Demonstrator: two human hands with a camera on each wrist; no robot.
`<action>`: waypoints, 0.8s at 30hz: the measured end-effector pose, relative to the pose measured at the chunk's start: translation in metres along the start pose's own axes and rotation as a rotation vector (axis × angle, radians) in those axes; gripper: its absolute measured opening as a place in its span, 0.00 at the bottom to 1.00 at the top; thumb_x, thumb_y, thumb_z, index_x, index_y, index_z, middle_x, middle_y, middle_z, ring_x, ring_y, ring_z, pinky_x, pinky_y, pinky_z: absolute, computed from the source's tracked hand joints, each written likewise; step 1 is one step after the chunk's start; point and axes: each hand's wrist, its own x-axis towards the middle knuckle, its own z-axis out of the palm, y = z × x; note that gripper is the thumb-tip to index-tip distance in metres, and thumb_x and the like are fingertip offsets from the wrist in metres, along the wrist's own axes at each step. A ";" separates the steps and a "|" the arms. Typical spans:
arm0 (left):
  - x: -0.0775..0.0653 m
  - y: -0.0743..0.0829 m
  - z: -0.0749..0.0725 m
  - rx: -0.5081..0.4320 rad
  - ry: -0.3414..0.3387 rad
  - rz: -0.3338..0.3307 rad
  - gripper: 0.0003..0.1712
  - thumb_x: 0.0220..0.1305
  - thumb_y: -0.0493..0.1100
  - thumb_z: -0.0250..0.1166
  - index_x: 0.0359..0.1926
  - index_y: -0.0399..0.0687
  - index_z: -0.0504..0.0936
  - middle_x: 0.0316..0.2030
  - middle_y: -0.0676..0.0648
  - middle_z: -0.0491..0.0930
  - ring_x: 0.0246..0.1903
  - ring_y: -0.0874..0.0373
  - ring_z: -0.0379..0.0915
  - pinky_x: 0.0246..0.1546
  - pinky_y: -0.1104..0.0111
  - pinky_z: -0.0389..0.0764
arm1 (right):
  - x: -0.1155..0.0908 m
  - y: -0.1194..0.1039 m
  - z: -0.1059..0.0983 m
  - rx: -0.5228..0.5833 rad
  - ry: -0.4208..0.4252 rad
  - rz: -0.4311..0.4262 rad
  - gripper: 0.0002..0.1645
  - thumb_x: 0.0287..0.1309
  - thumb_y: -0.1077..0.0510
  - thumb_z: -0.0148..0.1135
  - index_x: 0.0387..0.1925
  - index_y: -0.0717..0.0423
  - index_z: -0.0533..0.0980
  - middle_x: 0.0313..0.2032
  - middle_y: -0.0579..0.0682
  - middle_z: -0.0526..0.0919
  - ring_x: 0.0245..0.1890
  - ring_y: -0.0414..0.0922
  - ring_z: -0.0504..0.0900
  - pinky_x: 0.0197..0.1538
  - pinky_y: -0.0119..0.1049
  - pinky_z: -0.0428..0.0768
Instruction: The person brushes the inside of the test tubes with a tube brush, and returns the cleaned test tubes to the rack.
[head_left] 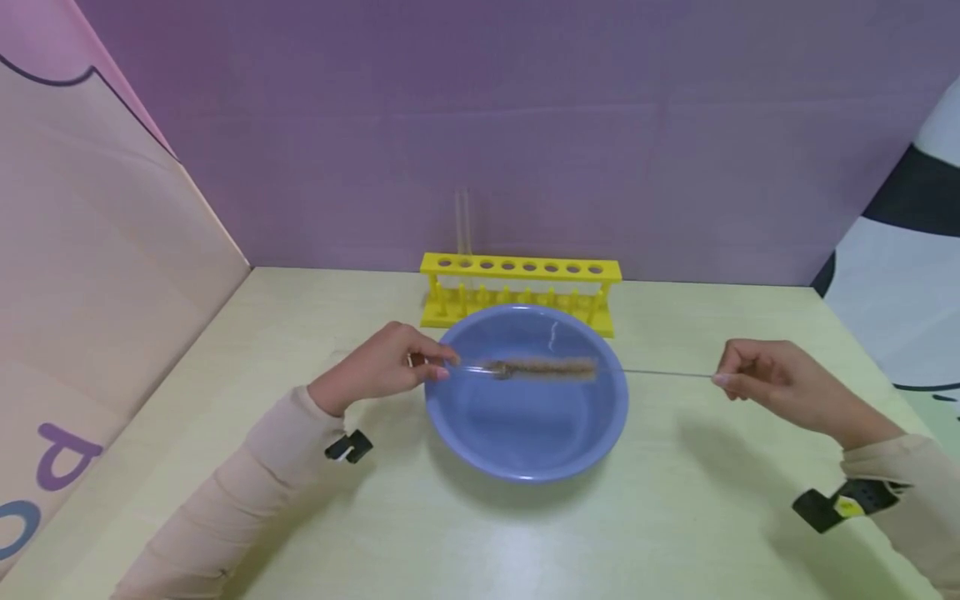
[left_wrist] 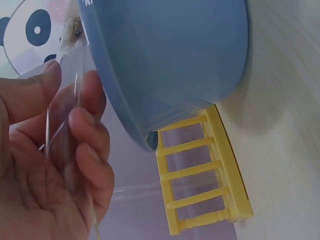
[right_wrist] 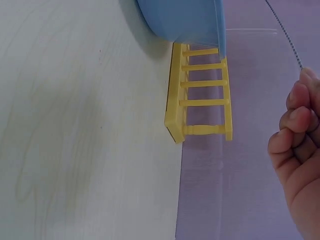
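Note:
My left hand (head_left: 386,364) grips a clear glass test tube (head_left: 472,369), held sideways over the blue basin (head_left: 525,442). In the left wrist view, the tube (left_wrist: 76,90) lies across the palm between thumb and curled fingers. A test tube brush (head_left: 558,368) lines up with the tube, its tan bristles blurred and their left end at the tube's mouth. Its thin twisted wire handle (head_left: 667,373) runs right, past the basin's rim. My right hand (head_left: 776,379) pinches the end of that wire between thumb and fingertips, off to the basin's right.
Behind the basin stands a yellow test tube rack (head_left: 525,267) with a row of holes. Clear tubes (head_left: 463,221) stand upright at its left end. A purple backdrop (head_left: 525,150) closes off the rear of the pale wooden table (head_left: 517,550).

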 end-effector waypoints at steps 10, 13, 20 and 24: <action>0.000 -0.005 -0.003 -0.053 -0.041 -0.026 0.14 0.60 0.37 0.65 0.47 0.39 0.84 0.40 0.44 0.85 0.26 0.61 0.72 0.27 0.71 0.74 | -0.002 0.001 -0.001 0.006 0.028 -0.024 0.22 0.50 0.83 0.54 0.27 0.52 0.74 0.26 0.41 0.78 0.24 0.38 0.74 0.28 0.29 0.73; -0.001 -0.005 -0.004 -0.074 -0.042 -0.031 0.13 0.61 0.37 0.65 0.47 0.39 0.84 0.39 0.44 0.85 0.26 0.61 0.72 0.28 0.71 0.74 | -0.003 -0.001 -0.001 -0.026 0.048 0.018 0.19 0.52 0.81 0.55 0.26 0.53 0.73 0.25 0.41 0.77 0.24 0.38 0.74 0.28 0.29 0.73; -0.005 -0.008 -0.009 -0.129 0.000 -0.072 0.13 0.61 0.36 0.64 0.47 0.40 0.84 0.36 0.47 0.85 0.24 0.60 0.71 0.25 0.71 0.70 | -0.007 -0.002 -0.006 -0.083 0.093 0.137 0.15 0.57 0.75 0.57 0.24 0.53 0.73 0.24 0.44 0.77 0.25 0.41 0.74 0.29 0.30 0.73; -0.005 -0.008 -0.013 -0.161 0.049 -0.110 0.13 0.62 0.35 0.62 0.48 0.41 0.84 0.31 0.47 0.84 0.23 0.58 0.69 0.23 0.71 0.69 | -0.007 -0.002 -0.007 -0.083 0.101 0.142 0.14 0.57 0.74 0.56 0.24 0.53 0.73 0.24 0.44 0.77 0.25 0.42 0.74 0.29 0.30 0.73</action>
